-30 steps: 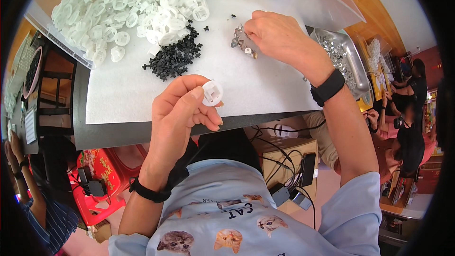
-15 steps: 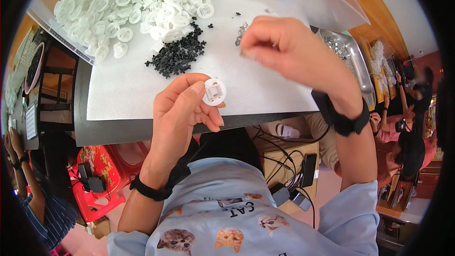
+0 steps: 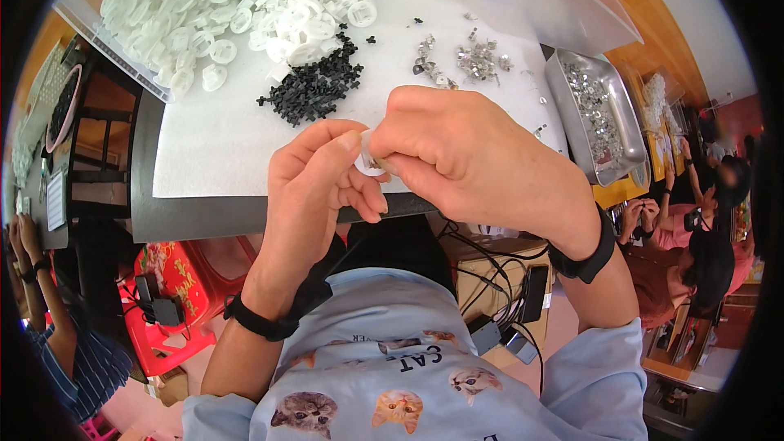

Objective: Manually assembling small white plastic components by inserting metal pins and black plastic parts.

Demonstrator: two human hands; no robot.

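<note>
My left hand pinches a small white round plastic part between thumb and forefinger, just above the table's near edge. My right hand is closed in a pinch against the right side of that part. Its fingers cover most of the part, and anything they hold is hidden. Beyond the hands lie a heap of small black cross-shaped pieces and a loose group of small shiny metal pieces. A large pile of whitish round plastic parts spreads across the far left.
A white foam sheet covers much of the dark table. At the right stands a metal tray with many metal bits. Red stools and a cable-strewn box are below the table. Other people work at both sides.
My right hand has come down and left from over the metal pieces to the white part in my left hand. The metal pieces it covered now show.
</note>
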